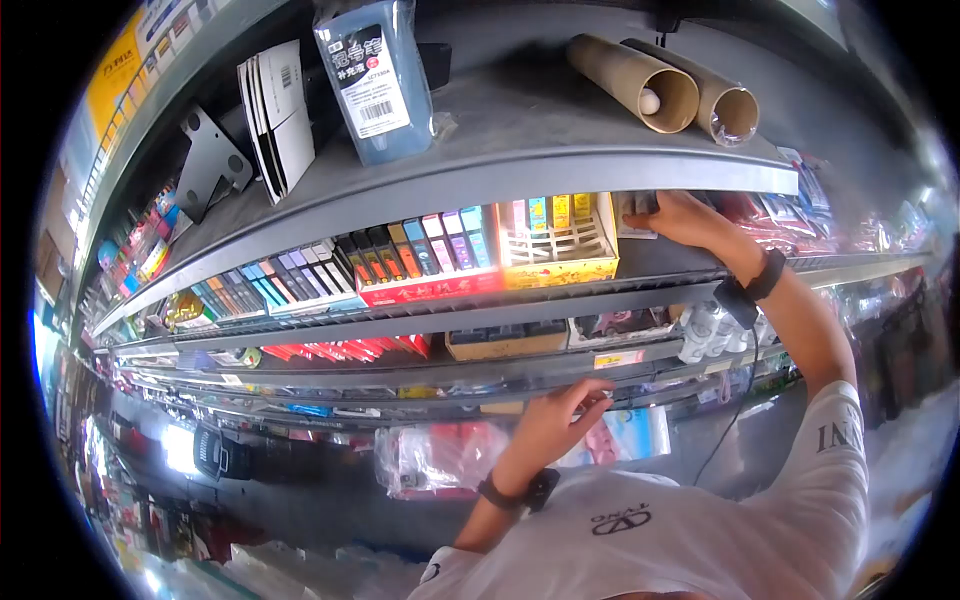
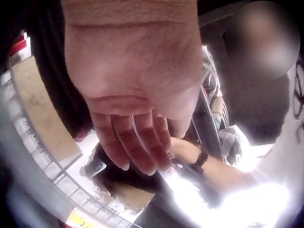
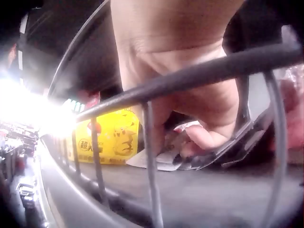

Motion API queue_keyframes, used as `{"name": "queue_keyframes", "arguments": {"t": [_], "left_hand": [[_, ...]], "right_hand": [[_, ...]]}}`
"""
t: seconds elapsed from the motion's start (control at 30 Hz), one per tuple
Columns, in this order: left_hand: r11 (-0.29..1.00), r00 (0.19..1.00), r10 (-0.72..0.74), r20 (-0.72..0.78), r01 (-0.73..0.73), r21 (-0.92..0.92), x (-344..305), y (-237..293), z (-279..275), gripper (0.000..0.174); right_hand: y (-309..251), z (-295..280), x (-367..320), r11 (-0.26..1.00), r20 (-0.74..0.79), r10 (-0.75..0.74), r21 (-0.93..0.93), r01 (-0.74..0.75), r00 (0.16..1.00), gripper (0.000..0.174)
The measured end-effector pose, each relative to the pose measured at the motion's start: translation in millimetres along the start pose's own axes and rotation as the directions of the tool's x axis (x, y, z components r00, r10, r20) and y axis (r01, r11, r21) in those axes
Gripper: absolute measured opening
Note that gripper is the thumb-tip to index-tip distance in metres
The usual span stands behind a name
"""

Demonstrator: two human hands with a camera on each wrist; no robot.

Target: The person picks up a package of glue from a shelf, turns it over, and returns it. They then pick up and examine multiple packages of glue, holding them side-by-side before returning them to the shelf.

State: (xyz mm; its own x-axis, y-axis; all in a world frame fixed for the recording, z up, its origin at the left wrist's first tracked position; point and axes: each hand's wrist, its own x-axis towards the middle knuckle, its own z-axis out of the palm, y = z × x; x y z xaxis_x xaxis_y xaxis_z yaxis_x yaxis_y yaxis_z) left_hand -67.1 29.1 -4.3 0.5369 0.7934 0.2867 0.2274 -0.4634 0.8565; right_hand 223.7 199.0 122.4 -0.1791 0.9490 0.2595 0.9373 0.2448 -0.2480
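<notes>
My right hand reaches into the upper shelf bay, just right of a yellow display box. In the right wrist view its curled fingers and thumb grip flat white-and-dark packaging lying low on the shelf. Wire bars cross in front of the hand there, and its fingertips are partly hidden. My left hand hangs in front of the lower shelves, fingers loosely bent and holding nothing. Beyond its fingers, the left wrist view shows an open carton with dark contents.
Small boxes stand in rows left of the yellow box. Above are a blue refill bottle and two cardboard tubes. A wire rail edges the shelf. Plastic-wrapped packs lie below.
</notes>
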Motion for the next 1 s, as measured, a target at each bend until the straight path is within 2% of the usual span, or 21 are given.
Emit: {"name": "queue_keyframes", "arguments": {"t": [0.07,0.13,0.17,0.23,0.27,0.37,0.43,0.5,0.57,0.6,0.63,0.7,0.73,0.9,0.97,1.0], "left_hand": [[1.0,1.0,0.005,0.007,-0.005,-0.018,1.7,1.0,4.2,0.025],[0.999,1.0,0.018,-0.002,-0.018,-0.031,6.6,3.8,8.5,0.026],[0.994,1.0,0.019,-0.019,-0.021,-0.109,8.5,6.8,10.5,0.026],[0.966,0.998,0.021,-0.061,-0.035,-0.256,15.2,14.9,13.0,0.026],[0.951,0.996,0.006,-0.087,-0.032,-0.308,20.0,17.7,14.6,0.027],[0.881,0.99,-0.053,-0.129,-0.015,-0.474,35.9,26.3,20.2,0.03],[0.799,0.988,-0.105,-0.111,0.017,-0.601,49.3,32.9,25.0,0.034],[0.763,0.988,-0.11,-0.108,0.014,-0.647,61.9,41.9,37.5,0.04],[0.72,0.99,-0.092,-0.109,-0.01,-0.694,72.8,55.8,55.3,0.042],[0.67,0.991,-0.087,-0.101,-0.017,-0.742,78.0,61.1,62.5,0.042],[0.714,0.989,-0.098,-0.11,-0.007,-0.7,80.4,66.7,70.1,0.043],[0.796,0.986,-0.123,-0.117,0.027,-0.605,83.6,76.3,84.7,0.046],[0.798,0.97,-0.203,-0.135,0.084,-0.597,86.2,78.9,91.6,0.051],[0.827,0.949,-0.195,-0.247,0.024,-0.561,91.1,83.9,115.1,0.043],[0.84,0.939,-0.191,-0.287,0.005,-0.542,93.2,88.6,119.3,0.039],[0.845,0.945,-0.191,-0.266,0.02,-0.535,94.1,88.5,121.5,0.045]], "right_hand": [[-4.3,-11.4,-7.0,0.973,0.011,-0.027,0.231,0.024,1.0,0.063],[-15.0,-28.9,-19.4,0.902,0.055,0.044,0.428,-0.063,0.998,0.055],[-20.4,-37.7,-25.7,0.849,0.077,0.079,0.517,-0.108,0.994,0.051],[-13.7,-46.7,-32.6,0.708,0.24,0.231,0.623,-0.332,0.943,0.048],[-6.9,-43.2,-36.8,0.647,0.165,0.252,0.704,-0.293,0.953,0.045],[-13.6,-63.5,-75.6,0.56,0.138,0.267,0.783,-0.271,0.954,0.043],[-9.8,-57.6,-109.3,0.482,0.094,0.235,0.853,-0.2,0.967,0.036],[-15.1,-52.7,-149.4,0.43,0.111,0.152,0.887,-0.167,0.982,0.025],[-14.0,-35.3,-181.8,0.376,0.091,0.11,0.918,-0.127,0.99,0.03],[-11.8,-25.8,-194.6,0.429,0.069,0.103,0.897,-0.107,0.992,0.031],[-11.1,-21.4,-205.0,0.473,0.071,0.116,0.873,-0.118,0.991,0.032],[-0.7,-12.5,-218.8,0.405,0.118,0.092,0.903,-0.146,0.989,0.033],[2.8,-12.3,-222.3,0.394,0.122,0.105,0.906,-0.154,0.987,0.033],[27.2,2.7,-238.8,0.308,0.12,0.156,0.937,-0.163,0.98,0.029],[32.6,3.8,-244.0,0.311,0.144,0.155,0.932,-0.187,0.977,0.023],[35.7,5.6,-247.1,0.311,0.151,0.155,0.93,-0.194,0.976,0.022]]}}
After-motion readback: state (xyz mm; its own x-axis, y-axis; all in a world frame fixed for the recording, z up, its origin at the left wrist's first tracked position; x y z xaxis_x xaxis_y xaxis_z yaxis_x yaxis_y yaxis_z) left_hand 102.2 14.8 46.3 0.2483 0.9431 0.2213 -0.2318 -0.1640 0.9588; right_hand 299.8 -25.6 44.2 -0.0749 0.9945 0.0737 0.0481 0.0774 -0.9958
